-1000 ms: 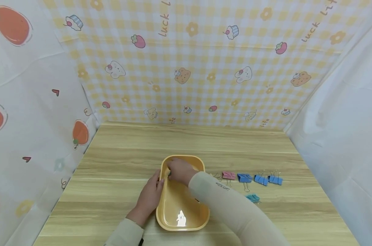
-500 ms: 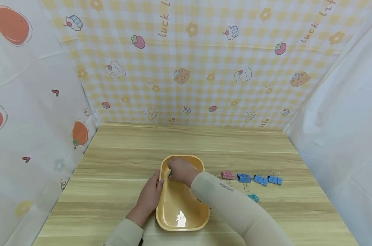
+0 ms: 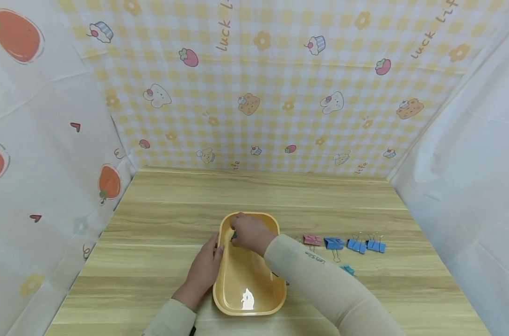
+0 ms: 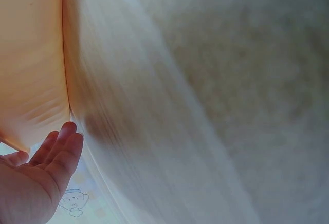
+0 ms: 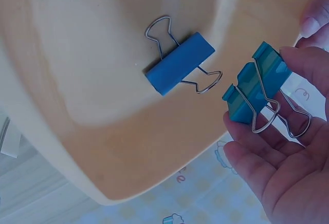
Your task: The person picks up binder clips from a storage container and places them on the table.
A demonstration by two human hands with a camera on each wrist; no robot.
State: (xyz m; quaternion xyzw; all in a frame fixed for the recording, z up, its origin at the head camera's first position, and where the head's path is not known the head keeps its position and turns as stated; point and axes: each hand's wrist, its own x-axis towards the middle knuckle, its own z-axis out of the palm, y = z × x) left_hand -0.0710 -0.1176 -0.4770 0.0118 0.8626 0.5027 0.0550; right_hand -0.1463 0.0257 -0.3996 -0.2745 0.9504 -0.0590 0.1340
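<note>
My right hand (image 3: 251, 233) is inside the far-left part of a yellow plastic bin (image 3: 219, 298), pinching a teal binder clip (image 5: 259, 82) between thumb and fingers. The clip's wire handles stick out toward the palm in the right wrist view. Below it, on the bin's floor, lies a blue binder clip (image 5: 180, 63) with its handles spread. My left hand (image 3: 205, 266) holds the bin's left wall, thumb at the rim and fingers along the outside. In the left wrist view the fingers (image 4: 64, 154) reach up against the bin's outer side.
Right of the bin, a pink binder clip (image 3: 312, 240) and several blue clips (image 3: 334, 243) lie in a row on the wooden table (image 3: 174, 196). Nearer, a teal clip (image 3: 348, 269) is partly behind the right sleeve (image 3: 313, 275). A patterned cloth (image 3: 271, 121) stands behind the table.
My right hand has shifted slightly to the right inside the bin, and its forearm has swung a little to the right. The left hand and bin stay put.
</note>
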